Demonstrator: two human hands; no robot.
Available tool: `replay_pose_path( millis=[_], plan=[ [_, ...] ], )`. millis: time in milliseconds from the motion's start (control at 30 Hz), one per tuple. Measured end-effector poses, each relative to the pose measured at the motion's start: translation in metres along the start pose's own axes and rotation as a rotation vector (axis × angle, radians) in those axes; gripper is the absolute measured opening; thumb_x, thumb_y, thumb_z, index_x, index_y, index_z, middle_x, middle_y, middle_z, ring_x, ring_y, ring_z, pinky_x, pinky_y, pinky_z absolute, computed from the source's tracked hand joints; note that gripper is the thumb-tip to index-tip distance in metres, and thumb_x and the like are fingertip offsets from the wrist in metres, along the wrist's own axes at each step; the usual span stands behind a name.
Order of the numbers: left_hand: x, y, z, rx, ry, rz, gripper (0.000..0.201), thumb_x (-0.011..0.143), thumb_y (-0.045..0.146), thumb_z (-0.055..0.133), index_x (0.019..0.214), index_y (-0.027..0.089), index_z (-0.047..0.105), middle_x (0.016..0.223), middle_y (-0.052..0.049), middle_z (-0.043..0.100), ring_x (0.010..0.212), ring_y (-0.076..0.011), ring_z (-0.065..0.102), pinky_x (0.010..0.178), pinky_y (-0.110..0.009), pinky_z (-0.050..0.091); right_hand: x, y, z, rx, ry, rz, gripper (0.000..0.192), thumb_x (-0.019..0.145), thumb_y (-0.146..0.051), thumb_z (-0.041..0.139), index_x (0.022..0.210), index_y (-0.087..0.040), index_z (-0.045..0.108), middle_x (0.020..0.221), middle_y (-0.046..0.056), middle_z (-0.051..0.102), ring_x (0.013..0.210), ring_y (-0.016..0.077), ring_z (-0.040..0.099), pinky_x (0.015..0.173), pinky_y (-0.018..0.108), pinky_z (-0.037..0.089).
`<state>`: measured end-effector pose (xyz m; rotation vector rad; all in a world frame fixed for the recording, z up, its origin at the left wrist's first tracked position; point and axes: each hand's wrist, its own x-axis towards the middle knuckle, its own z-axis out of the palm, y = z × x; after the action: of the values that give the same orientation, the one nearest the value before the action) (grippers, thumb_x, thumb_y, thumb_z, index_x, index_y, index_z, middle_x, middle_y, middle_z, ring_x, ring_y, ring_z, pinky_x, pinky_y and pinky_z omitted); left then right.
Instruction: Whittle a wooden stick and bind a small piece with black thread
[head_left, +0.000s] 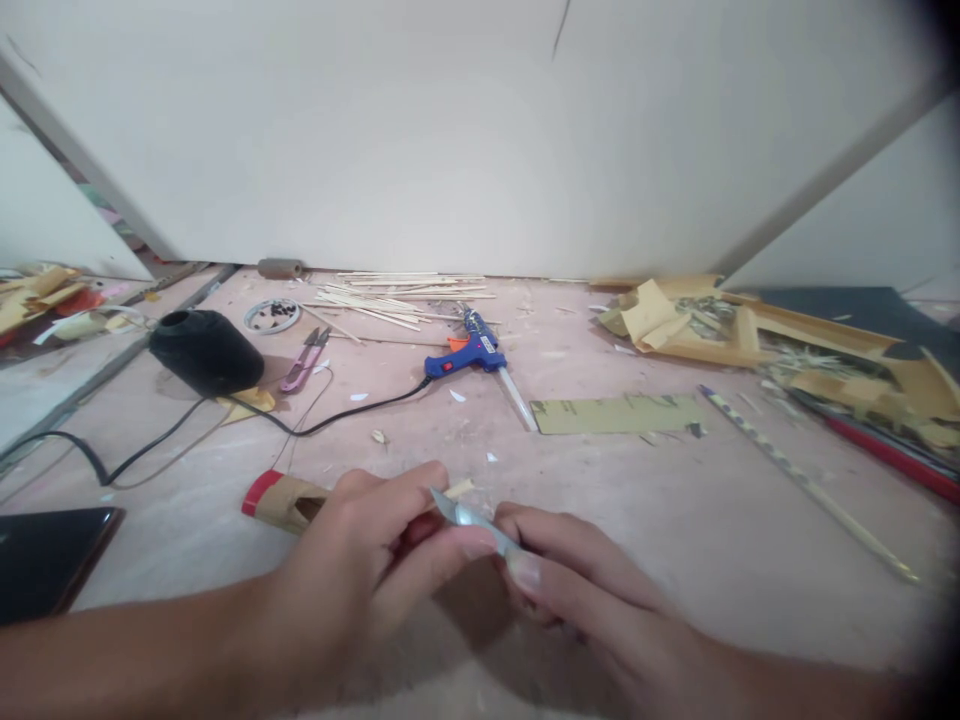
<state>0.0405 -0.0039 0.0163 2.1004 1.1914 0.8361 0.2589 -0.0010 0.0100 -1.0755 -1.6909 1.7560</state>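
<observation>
While the right hand (577, 570) grips a knife (466, 517) in the near middle, its blade pointing left, the left hand (360, 550) holds a red-ended tube (279, 500). Farther off, a glue gun (480, 350) lies between a black spool (206, 352), left, and a strip (619, 414), right.

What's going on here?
A person's right hand grips a small knife, its blade pointing toward the left hand, whose thumb appears to touch it. A brown piece with a red end juts out from the left hand, seemingly held in it. Beyond the hands lies a blue glue gun, with thin wooden sticks behind it.
</observation>
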Motion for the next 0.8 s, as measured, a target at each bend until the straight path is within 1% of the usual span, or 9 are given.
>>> replay_pose_path(
  millis=[167,267,367,433,567,667,800],
  plan=[
    [-0.0002,-0.0017,0.0006,0.003,0.016,-0.017,0.037,0.1,0.037,0.059,0.07,0.02,0.046,0.052,0.008,0.044,0.047,-0.0078,0.042,0.048,-0.021,0.035,0.0004,0.0,0.0002,0.013,-0.001,0.021,0.049,0.097,-0.063,0.05,0.074,-0.021,0.057,0.073,0.0,0.049,0.067,0.0146,0.046,0.06,0.026,0.042],
    [0.0009,-0.0025,-0.0002,-0.004,0.012,-0.019,0.038,0.1,0.037,0.059,0.069,0.02,0.046,0.052,0.008,0.044,0.047,-0.0081,0.042,0.047,-0.021,0.035,0.0003,0.0005,0.0013,0.002,0.031,0.029,0.049,0.095,-0.065,0.052,0.074,-0.021,0.059,0.073,0.001,0.05,0.069,0.0159,0.047,0.061,0.027,0.042],
    [0.0013,-0.0033,-0.001,-0.001,-0.008,-0.02,0.038,0.1,0.036,0.059,0.069,0.02,0.046,0.052,0.007,0.043,0.047,-0.0084,0.044,0.047,-0.02,0.036,-0.0016,0.0018,0.0025,-0.005,0.078,0.058,0.046,0.093,-0.066,0.055,0.082,-0.023,0.065,0.08,0.003,0.056,0.074,0.0177,0.05,0.063,0.028,0.044],
    [0.0008,-0.0039,-0.0011,0.016,-0.001,-0.024,0.037,0.1,0.034,0.06,0.069,0.02,0.047,0.053,0.007,0.043,0.048,-0.0083,0.045,0.048,-0.02,0.037,-0.0032,0.0031,0.0032,-0.001,0.105,0.083,0.045,0.091,-0.067,0.057,0.089,-0.024,0.068,0.084,0.004,0.058,0.076,0.0186,0.051,0.065,0.029,0.045],
    [-0.0006,-0.0039,-0.0007,0.001,0.017,-0.017,0.036,0.099,0.032,0.061,0.069,0.02,0.048,0.054,0.007,0.042,0.049,-0.0076,0.044,0.048,-0.018,0.037,-0.005,0.0056,0.0045,0.02,0.13,0.131,0.045,0.089,-0.067,0.059,0.091,-0.025,0.072,0.086,0.005,0.06,0.083,0.021,0.053,0.072,0.031,0.048],
    [-0.0003,-0.0022,-0.0008,-0.038,0.024,-0.016,0.036,0.098,0.031,0.063,0.068,0.019,0.048,0.054,0.008,0.041,0.049,-0.0076,0.043,0.049,-0.018,0.037,-0.0049,0.0058,0.0055,0.077,0.146,0.162,0.044,0.088,-0.066,0.061,0.097,-0.025,0.073,0.092,0.005,0.062,0.08,0.0196,0.052,0.07,0.03,0.047],
    [0.0031,-0.0008,-0.0013,-0.084,0.026,-0.019,0.036,0.098,0.03,0.062,0.068,0.019,0.048,0.055,0.008,0.044,0.05,-0.0076,0.042,0.05,-0.019,0.037,-0.0037,0.0064,0.0079,0.208,0.122,0.208,0.042,0.087,-0.063,0.065,0.092,-0.023,0.071,0.079,0.002,0.054,0.071,0.0157,0.045,0.065,0.027,0.043]
  ],
)
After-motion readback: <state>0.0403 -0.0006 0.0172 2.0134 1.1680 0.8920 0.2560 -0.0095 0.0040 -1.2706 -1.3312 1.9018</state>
